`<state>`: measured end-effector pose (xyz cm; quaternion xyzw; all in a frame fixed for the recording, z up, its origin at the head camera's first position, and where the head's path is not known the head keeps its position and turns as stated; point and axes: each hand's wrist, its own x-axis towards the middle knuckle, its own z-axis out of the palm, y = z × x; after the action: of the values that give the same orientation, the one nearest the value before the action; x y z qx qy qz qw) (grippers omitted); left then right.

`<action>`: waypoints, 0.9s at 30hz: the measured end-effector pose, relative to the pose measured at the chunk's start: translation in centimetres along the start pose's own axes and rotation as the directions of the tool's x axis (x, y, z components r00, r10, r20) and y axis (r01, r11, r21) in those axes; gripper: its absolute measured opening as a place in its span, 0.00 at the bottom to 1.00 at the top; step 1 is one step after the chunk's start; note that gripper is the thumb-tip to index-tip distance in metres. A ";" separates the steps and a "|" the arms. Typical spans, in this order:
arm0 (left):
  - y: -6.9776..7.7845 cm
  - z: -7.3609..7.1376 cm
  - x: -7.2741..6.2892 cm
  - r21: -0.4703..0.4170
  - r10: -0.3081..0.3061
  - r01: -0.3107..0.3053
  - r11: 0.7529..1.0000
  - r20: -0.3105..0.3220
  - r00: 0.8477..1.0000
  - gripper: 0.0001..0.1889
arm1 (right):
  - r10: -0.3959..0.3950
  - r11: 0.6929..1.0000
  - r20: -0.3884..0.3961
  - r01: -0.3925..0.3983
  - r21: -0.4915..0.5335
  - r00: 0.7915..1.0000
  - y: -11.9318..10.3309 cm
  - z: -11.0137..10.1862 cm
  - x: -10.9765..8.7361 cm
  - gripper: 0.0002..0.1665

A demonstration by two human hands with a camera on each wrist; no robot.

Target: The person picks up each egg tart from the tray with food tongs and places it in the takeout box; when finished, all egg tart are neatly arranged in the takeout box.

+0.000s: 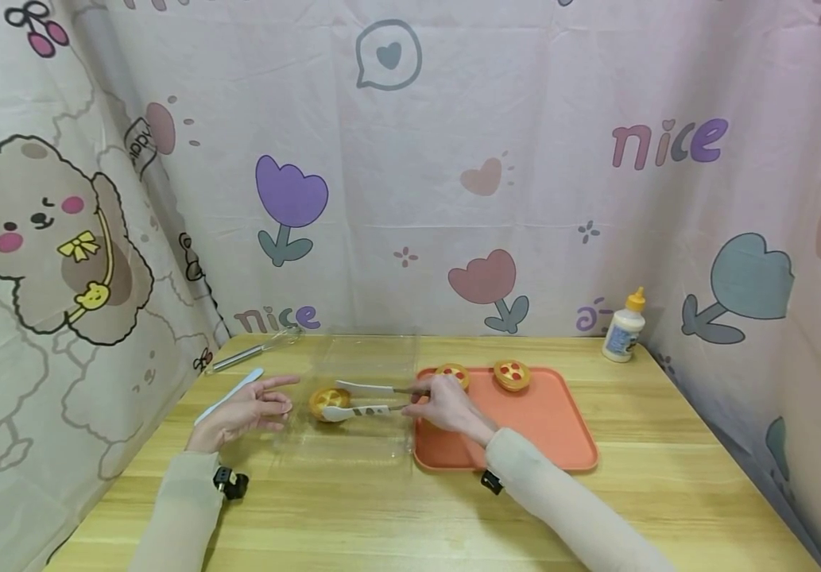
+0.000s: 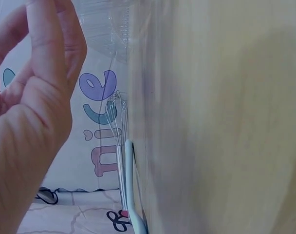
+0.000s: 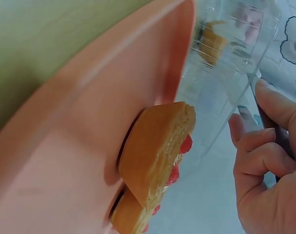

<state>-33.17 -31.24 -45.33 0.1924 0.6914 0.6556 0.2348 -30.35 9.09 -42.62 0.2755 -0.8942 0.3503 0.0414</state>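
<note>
- Yellow tart (image 1: 326, 397): sat in the clear box (image 1: 353, 455) at the tips of the white tongs (image 1: 370, 411), at 9 o'clock from the right hand (image 1: 446, 405); firm grip uncertain. A lopsided squeeze could have rolled it free.
- Right fingers were curled, pinching the tongs.
- The left hand (image 1: 245, 409), loosely spread, held nothing; contact with the box couldn't be told. Unsteadied, the light box risked sliding.
- 2 topped tarts (image 1: 512, 375), at 11 and 12 o'clock on the tray (image 1: 517, 437), risked knocks from the right hand.
</note>
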 end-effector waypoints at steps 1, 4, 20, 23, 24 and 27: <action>0.0 0.0 0.0 0.000 0.000 0.000 1.000 0.000 1.000 0.38 | -0.003 1.000 -0.003 0.003 -0.005 1.000 0.0 0.1 0.1 0.10; 0.1 0.0 0.0 -0.003 -0.001 0.001 1.000 0.000 1.000 0.38 | -0.002 1.000 -0.006 0.002 -0.012 1.000 -0.1 0.2 0.2 0.10; 0.3 0.3 0.1 -0.001 -0.013 0.013 1.000 -0.008 1.000 0.39 | 0.016 1.000 -0.003 -0.016 0.019 1.000 0.4 -0.3 -0.1 0.22; 0.4 0.3 0.1 0.004 -0.015 0.015 1.000 -0.018 1.000 0.39 | -0.009 0.999 -0.032 0.010 0.039 0.999 0.9 -0.4 -0.3 0.24; 0.3 0.4 0.1 0.008 -0.013 0.014 1.000 -0.021 1.000 0.39 | -0.016 0.999 -0.038 0.017 0.044 0.999 1.1 -0.5 -0.4 0.24; 0.1 0.4 -0.1 0.016 -0.014 0.014 1.000 -0.028 1.000 0.39 | -0.019 0.997 -0.032 0.022 0.080 0.999 1.6 -0.8 -0.8 0.26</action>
<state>-32.87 -30.99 -45.19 0.1804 0.7014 0.6507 0.2282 -30.63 10.93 -43.13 0.2805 -0.8758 0.3897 0.0479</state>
